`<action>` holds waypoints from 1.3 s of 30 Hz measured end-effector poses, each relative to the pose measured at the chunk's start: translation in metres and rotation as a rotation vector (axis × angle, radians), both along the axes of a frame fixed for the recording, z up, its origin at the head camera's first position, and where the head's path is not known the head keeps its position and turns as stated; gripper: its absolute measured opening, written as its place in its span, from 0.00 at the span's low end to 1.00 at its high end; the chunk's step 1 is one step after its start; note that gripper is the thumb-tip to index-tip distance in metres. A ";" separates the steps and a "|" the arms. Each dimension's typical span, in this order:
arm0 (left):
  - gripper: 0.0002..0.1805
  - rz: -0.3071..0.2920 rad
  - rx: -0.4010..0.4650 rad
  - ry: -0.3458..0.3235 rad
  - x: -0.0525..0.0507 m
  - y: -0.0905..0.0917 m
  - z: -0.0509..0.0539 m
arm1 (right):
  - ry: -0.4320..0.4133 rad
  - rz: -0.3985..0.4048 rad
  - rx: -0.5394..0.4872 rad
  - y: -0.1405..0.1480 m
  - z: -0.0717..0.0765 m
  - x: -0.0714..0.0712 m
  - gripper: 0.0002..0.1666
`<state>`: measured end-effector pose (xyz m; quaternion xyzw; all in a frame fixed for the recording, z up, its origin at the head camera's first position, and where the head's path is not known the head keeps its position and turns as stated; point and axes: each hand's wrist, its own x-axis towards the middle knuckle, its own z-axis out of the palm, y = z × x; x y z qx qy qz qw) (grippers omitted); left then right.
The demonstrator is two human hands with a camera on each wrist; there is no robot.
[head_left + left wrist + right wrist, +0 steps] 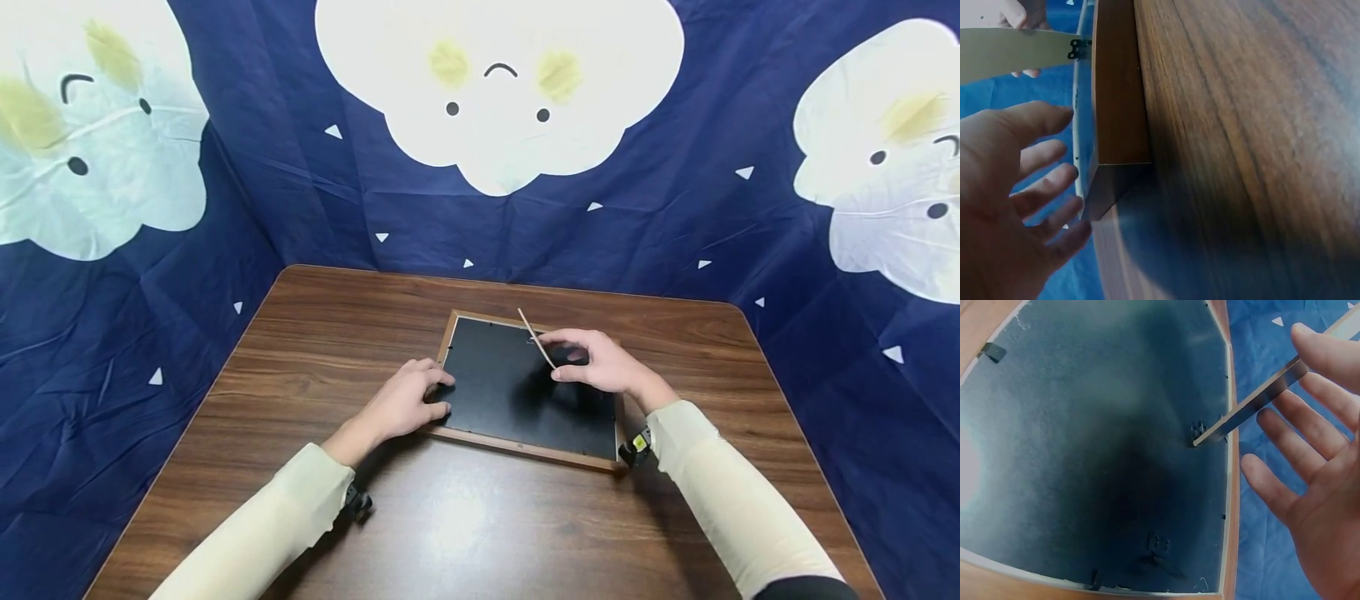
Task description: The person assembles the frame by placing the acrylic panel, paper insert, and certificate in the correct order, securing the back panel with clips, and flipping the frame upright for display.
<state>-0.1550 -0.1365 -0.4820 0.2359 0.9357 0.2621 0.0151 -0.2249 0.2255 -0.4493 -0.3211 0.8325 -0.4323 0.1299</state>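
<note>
Brown wood frame (520, 447) lies flat on the tabletop (322, 350), black panel (483, 375) up, roughly 1 o'clock of tabletop centre. Right hand (602, 362) at the frame's 2 o'clock, thumb and fingers pinching a thin flat strip (536, 338). Strip is tilted up off the panel around 12, edge running 11 to 5 in head view; right wrist view puts one end at a small black fitting (1199, 429). Left hand (408, 398) at the 9 o'clock edge, fingers loosely spread; can't confirm contact. Blue cloud-print fabric (300, 200) beyond, 9 through 3.
</note>
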 end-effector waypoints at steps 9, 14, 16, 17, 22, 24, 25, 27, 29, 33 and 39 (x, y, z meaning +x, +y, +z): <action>0.19 -0.121 -0.033 -0.023 0.000 0.009 0.003 | -0.011 -0.008 0.008 0.003 0.004 -0.001 0.35; 0.20 -0.162 -0.072 -0.065 -0.002 0.014 0.005 | -0.041 -0.013 0.004 0.004 0.007 -0.001 0.36; 0.21 -0.186 -0.085 -0.075 -0.002 0.016 0.006 | -0.044 -0.010 0.008 0.005 0.007 -0.002 0.36; 0.21 -0.199 -0.091 -0.080 -0.002 0.018 0.007 | -0.043 -0.010 0.010 0.005 0.007 -0.002 0.36; 0.20 -0.242 -0.107 -0.087 -0.003 0.023 0.010 | -0.033 -0.014 0.016 0.005 0.007 -0.002 0.36; 0.20 -0.246 -0.114 -0.094 -0.003 0.025 0.010 | -0.028 -0.013 0.011 0.006 0.006 -0.002 0.36; 0.20 -0.247 -0.116 -0.098 -0.003 0.026 0.010 | -0.028 -0.013 0.008 0.006 0.006 -0.002 0.36; 0.19 -0.247 -0.117 -0.109 -0.003 0.028 0.009 | -0.028 -0.015 0.000 0.007 0.005 -0.002 0.35; 0.17 -0.246 -0.123 -0.115 -0.004 0.029 0.009 | -0.026 -0.015 -0.003 0.007 0.005 -0.003 0.35; 0.13 -0.262 -0.128 -0.099 -0.005 0.030 0.010 | -0.028 -0.020 0.005 0.007 0.006 -0.003 0.35; 0.09 -0.290 -0.140 -0.071 -0.006 0.034 0.009 | -0.018 -0.015 0.013 0.007 0.007 -0.002 0.35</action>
